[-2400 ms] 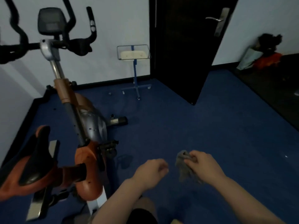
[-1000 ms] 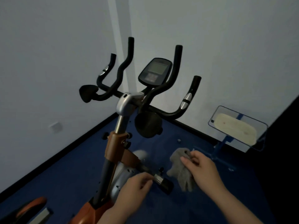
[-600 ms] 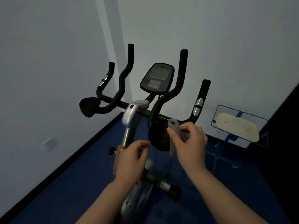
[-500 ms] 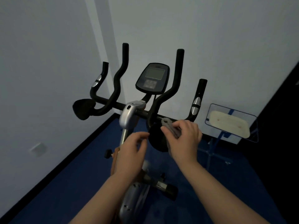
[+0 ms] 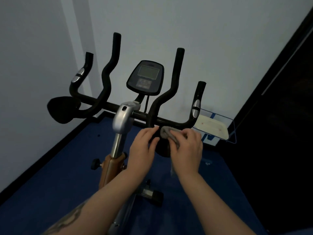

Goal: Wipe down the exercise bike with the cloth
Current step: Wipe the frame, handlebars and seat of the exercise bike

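- Both hands are up at the bike (image 5: 122,119), right at the handlebar (image 5: 171,122), just right of the silver stem (image 5: 122,118).
- Right hand (image 5: 186,150) has the grey cloth (image 5: 166,133) bunched in curled fingers, thumb on top, and the cloth is pressed onto the bar beside the base of the inner right horn (image 5: 176,78).
- A tail of cloth hangs down below the right palm, in front of the dark round pad (image 5: 163,148) under the bar.
- Left hand (image 5: 144,150) sits just left of the cloth, fingers bent with the tips at the bar and the pad's edge; whether it really grips anything, I cannot tell.
- The two hands are close together, nearly touching at the cloth.
- The console (image 5: 145,77) stands above the bar in the middle, screen dark, tilted toward us.
- Four black horns rise from the bar; the outer ones each carry a silver sensor patch.
- A second dark pad (image 5: 62,110) hangs at the far left end of the bar.
- The bronze post (image 5: 111,168) drops below the stem, with a black knob (image 5: 94,164) on its left.
- Blue floor (image 5: 50,192) below, pale walls behind.
- A blue wire stand (image 5: 216,126) with a cream pad sits by the wall at right, behind the right hand.
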A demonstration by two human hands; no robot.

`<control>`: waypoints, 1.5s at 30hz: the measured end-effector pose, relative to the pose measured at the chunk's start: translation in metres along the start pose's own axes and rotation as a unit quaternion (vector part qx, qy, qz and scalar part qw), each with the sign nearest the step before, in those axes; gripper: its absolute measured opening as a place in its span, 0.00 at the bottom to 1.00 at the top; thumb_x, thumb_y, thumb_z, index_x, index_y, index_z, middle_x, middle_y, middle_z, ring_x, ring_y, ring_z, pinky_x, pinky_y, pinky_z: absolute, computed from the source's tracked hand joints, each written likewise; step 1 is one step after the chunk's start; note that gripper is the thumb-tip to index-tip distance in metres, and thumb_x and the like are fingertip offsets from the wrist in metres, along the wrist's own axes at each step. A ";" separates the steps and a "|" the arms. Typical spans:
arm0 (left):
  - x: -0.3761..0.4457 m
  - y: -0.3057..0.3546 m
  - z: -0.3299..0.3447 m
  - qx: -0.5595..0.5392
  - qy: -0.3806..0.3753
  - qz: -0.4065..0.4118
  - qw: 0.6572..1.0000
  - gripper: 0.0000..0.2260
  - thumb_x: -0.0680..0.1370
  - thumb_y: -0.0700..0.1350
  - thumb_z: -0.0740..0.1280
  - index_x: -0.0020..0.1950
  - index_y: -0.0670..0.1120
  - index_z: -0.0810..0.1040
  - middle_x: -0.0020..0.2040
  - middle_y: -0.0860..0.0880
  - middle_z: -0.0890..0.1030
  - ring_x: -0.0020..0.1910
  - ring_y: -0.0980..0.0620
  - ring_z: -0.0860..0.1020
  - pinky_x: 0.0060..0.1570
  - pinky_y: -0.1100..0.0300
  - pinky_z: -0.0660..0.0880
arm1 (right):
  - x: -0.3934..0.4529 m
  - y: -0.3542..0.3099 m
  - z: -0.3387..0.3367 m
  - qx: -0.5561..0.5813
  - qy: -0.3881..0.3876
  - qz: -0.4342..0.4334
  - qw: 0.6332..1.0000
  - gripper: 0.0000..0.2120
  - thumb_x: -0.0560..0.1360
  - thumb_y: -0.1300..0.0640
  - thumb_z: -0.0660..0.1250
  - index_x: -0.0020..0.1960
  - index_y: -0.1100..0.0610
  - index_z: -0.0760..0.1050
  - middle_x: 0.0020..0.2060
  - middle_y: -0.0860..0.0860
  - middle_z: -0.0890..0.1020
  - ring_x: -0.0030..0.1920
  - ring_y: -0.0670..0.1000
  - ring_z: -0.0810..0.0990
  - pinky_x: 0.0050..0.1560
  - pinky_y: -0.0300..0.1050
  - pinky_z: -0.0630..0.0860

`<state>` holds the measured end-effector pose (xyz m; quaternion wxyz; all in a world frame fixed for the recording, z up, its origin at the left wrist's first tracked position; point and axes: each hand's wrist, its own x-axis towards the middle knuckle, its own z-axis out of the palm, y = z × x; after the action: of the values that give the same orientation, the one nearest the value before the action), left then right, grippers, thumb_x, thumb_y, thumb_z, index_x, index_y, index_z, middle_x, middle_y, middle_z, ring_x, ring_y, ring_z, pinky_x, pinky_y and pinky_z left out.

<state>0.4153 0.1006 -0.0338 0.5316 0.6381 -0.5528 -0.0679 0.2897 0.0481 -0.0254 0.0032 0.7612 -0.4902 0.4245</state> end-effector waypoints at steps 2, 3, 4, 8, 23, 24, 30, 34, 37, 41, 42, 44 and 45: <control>-0.002 -0.003 0.000 -0.020 0.008 0.004 1.000 0.17 0.79 0.36 0.67 0.68 0.44 0.76 0.53 0.53 0.76 0.49 0.63 0.73 0.53 0.72 0.71 | -0.014 -0.003 0.000 -0.032 -0.015 -0.012 0.999 0.10 0.70 0.58 0.76 0.50 0.54 0.83 0.43 0.50 0.77 0.47 0.52 0.72 0.44 0.49 0.73; -0.002 -0.005 -0.001 -0.026 0.013 0.006 1.000 0.17 0.78 0.36 0.68 0.67 0.44 0.76 0.52 0.54 0.76 0.48 0.64 0.74 0.52 0.73 0.71 | -0.022 -0.004 -0.001 -0.043 -0.029 -0.026 0.998 0.09 0.70 0.57 0.76 0.50 0.54 0.83 0.42 0.49 0.76 0.46 0.52 0.72 0.42 0.48 0.72; -0.002 -0.007 -0.001 -0.033 0.019 0.008 0.999 0.17 0.78 0.36 0.68 0.67 0.44 0.76 0.51 0.54 0.76 0.47 0.65 0.74 0.51 0.73 0.71 | -0.023 -0.003 -0.002 -0.048 -0.041 -0.041 0.997 0.09 0.70 0.57 0.76 0.49 0.54 0.83 0.42 0.49 0.76 0.45 0.51 0.72 0.41 0.47 0.72; -0.001 -0.010 0.000 -0.045 0.023 0.019 0.999 0.18 0.78 0.36 0.68 0.68 0.44 0.76 0.51 0.55 0.76 0.48 0.68 0.74 0.50 0.75 0.70 | 0.020 0.000 -0.002 -0.017 -0.056 -0.019 0.998 0.06 0.74 0.57 0.72 0.50 0.54 0.82 0.42 0.49 0.78 0.46 0.51 0.75 0.46 0.47 0.70; -0.004 -0.010 0.002 -0.073 0.032 0.012 0.997 0.17 0.78 0.36 0.68 0.67 0.44 0.77 0.51 0.56 0.76 0.49 0.67 0.75 0.49 0.76 0.70 | -0.003 0.008 -0.001 -0.077 -0.036 -0.066 0.994 0.16 0.80 0.46 0.59 0.62 0.48 0.78 0.45 0.46 0.76 0.50 0.49 0.71 0.51 0.45 0.62; -0.004 -0.010 0.002 -0.076 0.031 0.010 0.997 0.17 0.78 0.36 0.68 0.67 0.44 0.77 0.51 0.56 0.76 0.49 0.67 0.75 0.50 0.75 0.70 | -0.015 0.013 -0.004 -0.079 -0.037 -0.091 0.992 0.18 0.80 0.45 0.58 0.65 0.48 0.76 0.47 0.47 0.74 0.52 0.49 0.70 0.55 0.46 0.62; -0.004 -0.006 0.004 -0.081 0.036 -0.006 0.996 0.17 0.79 0.38 0.67 0.67 0.46 0.77 0.52 0.54 0.78 0.48 0.63 0.76 0.49 0.74 0.70 | 0.014 0.023 0.003 -0.072 -0.074 -0.128 0.986 0.19 0.78 0.53 0.66 0.68 0.55 0.75 0.59 0.55 0.75 0.64 0.57 0.72 0.65 0.58 0.70; -0.006 -0.006 0.004 -0.074 0.032 -0.006 0.997 0.17 0.79 0.38 0.67 0.68 0.47 0.76 0.52 0.56 0.77 0.48 0.61 0.76 0.49 0.74 0.71 | -0.019 0.018 0.007 0.026 -0.105 -0.054 0.993 0.22 0.81 0.51 0.60 0.74 0.55 0.67 0.74 0.52 0.66 0.76 0.51 0.60 0.74 0.50 0.63; -0.004 -0.006 0.004 -0.079 0.035 -0.012 0.996 0.16 0.79 0.38 0.67 0.67 0.47 0.77 0.52 0.56 0.77 0.49 0.61 0.76 0.49 0.73 0.71 | -0.009 0.021 0.007 0.012 -0.131 -0.066 0.989 0.24 0.82 0.50 0.57 0.76 0.56 0.64 0.76 0.52 0.63 0.77 0.49 0.58 0.73 0.46 0.61; -0.004 -0.006 0.005 -0.076 0.041 -0.016 0.996 0.16 0.79 0.38 0.67 0.67 0.46 0.77 0.51 0.56 0.77 0.48 0.59 0.76 0.49 0.73 0.72 | 0.011 0.014 0.009 0.084 -0.135 0.034 0.987 0.23 0.83 0.51 0.58 0.77 0.53 0.62 0.74 0.49 0.67 0.73 0.45 0.65 0.70 0.43 0.66; -0.004 -0.006 0.005 -0.077 0.039 -0.016 0.996 0.17 0.79 0.38 0.67 0.67 0.47 0.77 0.51 0.57 0.77 0.48 0.59 0.76 0.49 0.73 0.71 | 0.002 0.010 0.008 0.110 -0.126 0.049 0.985 0.24 0.82 0.51 0.58 0.77 0.52 0.61 0.74 0.48 0.66 0.72 0.44 0.64 0.70 0.42 0.65; -0.006 -0.006 0.005 -0.083 0.036 -0.013 0.996 0.17 0.79 0.38 0.67 0.67 0.47 0.76 0.52 0.58 0.77 0.49 0.60 0.77 0.50 0.73 0.71 | -0.016 0.008 0.003 0.134 -0.120 0.052 0.982 0.25 0.82 0.51 0.59 0.78 0.50 0.60 0.75 0.46 0.64 0.72 0.43 0.64 0.70 0.41 0.64; -0.006 -0.007 0.004 -0.085 0.035 -0.011 0.996 0.17 0.79 0.38 0.67 0.67 0.47 0.76 0.52 0.57 0.77 0.50 0.60 0.77 0.50 0.73 0.72 | -0.015 0.009 0.002 0.133 -0.128 0.043 0.982 0.25 0.81 0.52 0.60 0.78 0.50 0.60 0.75 0.46 0.64 0.71 0.42 0.65 0.69 0.39 0.65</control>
<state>0.4143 0.1015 -0.0440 0.6019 0.5985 -0.5195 -0.0980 0.2818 0.0538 -0.0406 -0.1789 0.7811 -0.4579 0.3851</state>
